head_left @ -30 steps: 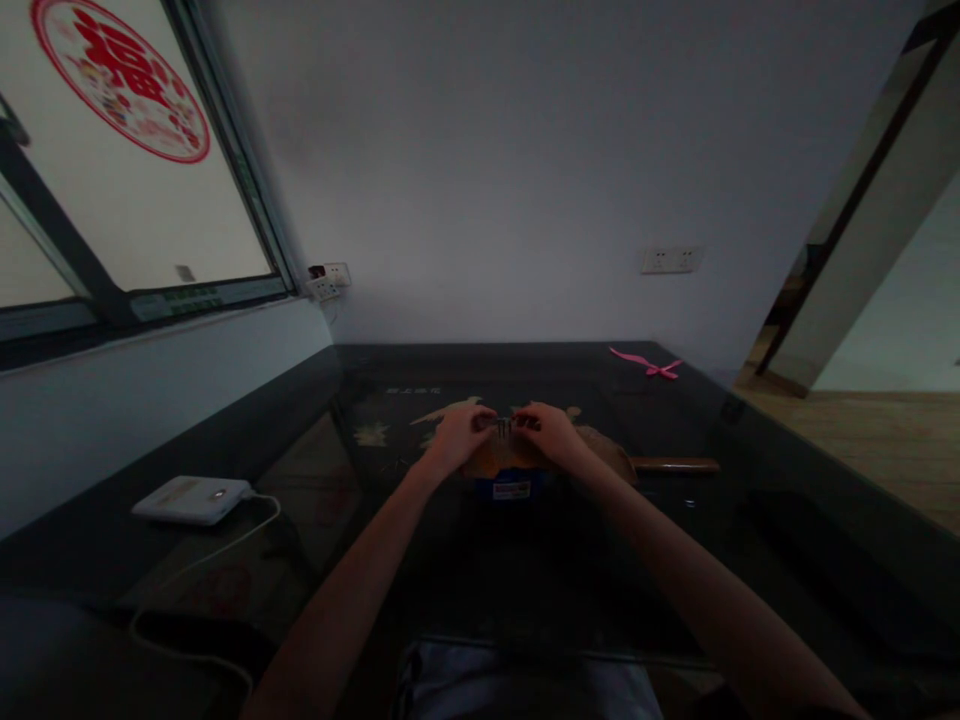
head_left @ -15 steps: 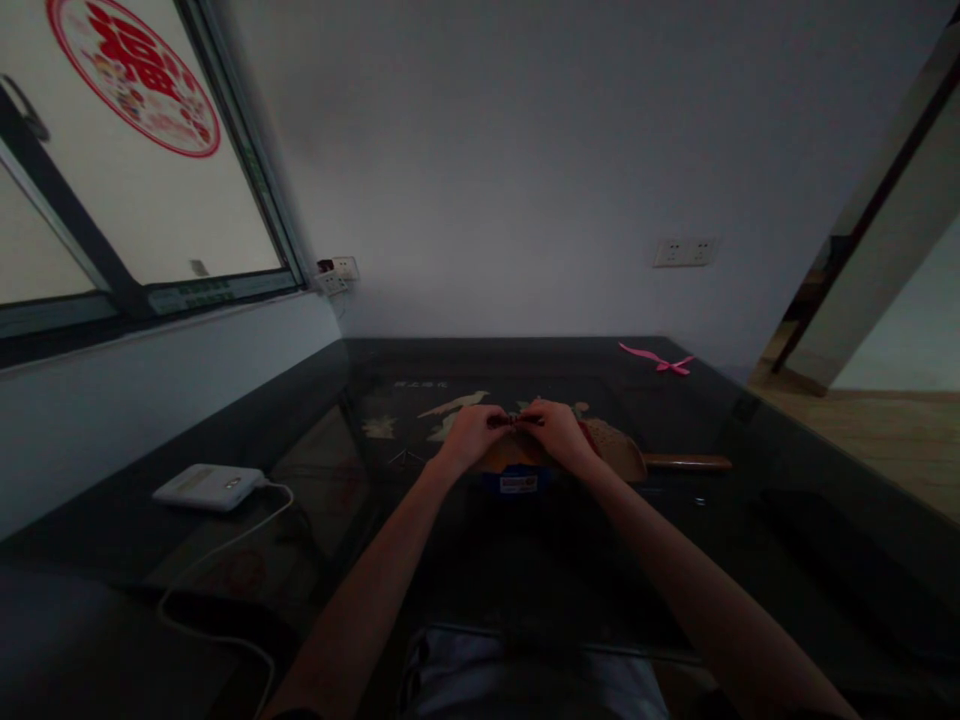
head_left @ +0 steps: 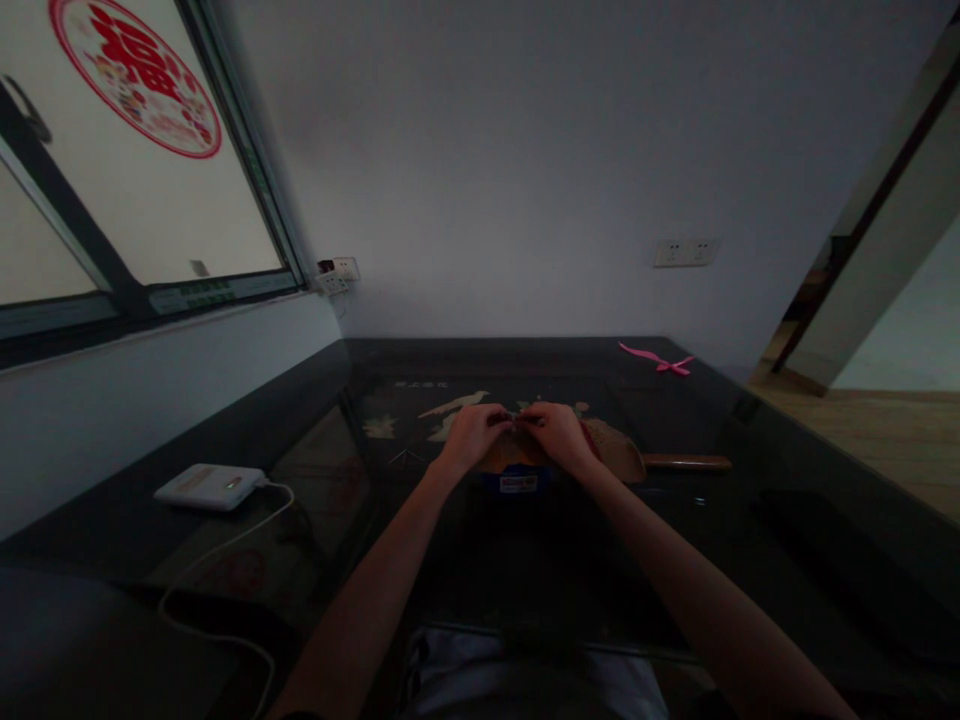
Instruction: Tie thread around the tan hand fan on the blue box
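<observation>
My left hand (head_left: pixel 478 432) and my right hand (head_left: pixel 553 432) meet over the middle of the table, their fingertips pinched close together. Between them is a small dark red, ribbon-like strip (head_left: pixel 514 421), mostly hidden by the fingers. Directly below the hands lies a blue packet (head_left: pixel 517 483) with a white label. A flat, tan, rounded thing (head_left: pixel 616 452) with red trim and a brown handle (head_left: pixel 688 462), like a hand fan, reaches out to the right from under my right hand. How the strip joins the things beneath it is too dark to tell.
A white power bank (head_left: pixel 212 487) with a white cable (head_left: pixel 225 545) lies at the left. Near the back right corner rests a pink ribbon (head_left: pixel 664 361). A dark, long object (head_left: pixel 847 570) lies at the right of the dark glossy table (head_left: pixel 465 360).
My fingertips have closed further over the dark red strip, whose loops showed more clearly before. Both hands stay nearly in place, and the other things have not moved.
</observation>
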### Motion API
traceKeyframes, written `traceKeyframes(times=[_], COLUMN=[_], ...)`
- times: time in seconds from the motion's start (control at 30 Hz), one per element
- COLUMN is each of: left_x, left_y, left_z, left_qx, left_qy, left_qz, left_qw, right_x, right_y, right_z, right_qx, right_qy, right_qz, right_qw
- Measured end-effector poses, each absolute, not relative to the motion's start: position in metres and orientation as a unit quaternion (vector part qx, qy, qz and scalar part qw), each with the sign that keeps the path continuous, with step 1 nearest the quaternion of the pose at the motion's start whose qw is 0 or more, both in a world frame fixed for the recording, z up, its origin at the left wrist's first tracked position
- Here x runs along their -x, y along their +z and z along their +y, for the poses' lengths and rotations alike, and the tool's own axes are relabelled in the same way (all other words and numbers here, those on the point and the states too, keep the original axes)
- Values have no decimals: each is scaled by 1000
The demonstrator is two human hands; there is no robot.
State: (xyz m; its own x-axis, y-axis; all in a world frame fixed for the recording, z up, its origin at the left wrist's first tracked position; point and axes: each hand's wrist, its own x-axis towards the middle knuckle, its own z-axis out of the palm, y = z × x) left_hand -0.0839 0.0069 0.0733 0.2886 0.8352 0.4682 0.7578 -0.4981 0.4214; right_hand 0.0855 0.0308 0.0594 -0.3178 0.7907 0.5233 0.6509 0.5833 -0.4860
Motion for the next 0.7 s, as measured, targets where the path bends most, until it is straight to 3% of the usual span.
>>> traceKeyframes(times=[0.27,0.53,0.7], left_x=[85,109,199], left_y=[67,73,54], left_z=[13,8,2], left_qx=[-782,-706,-709], left_qy=[391,503,444], left_qz=[468,447,544], left_qw=[132,223,63], right_x=[-86,-85,-66], right_y=[58,72,88], right_z=[37,23,-20], right_qx=[427,398,347], right_qy=[230,291,330], right_qz=[-723,-680,-728], right_qw=[492,543,491])
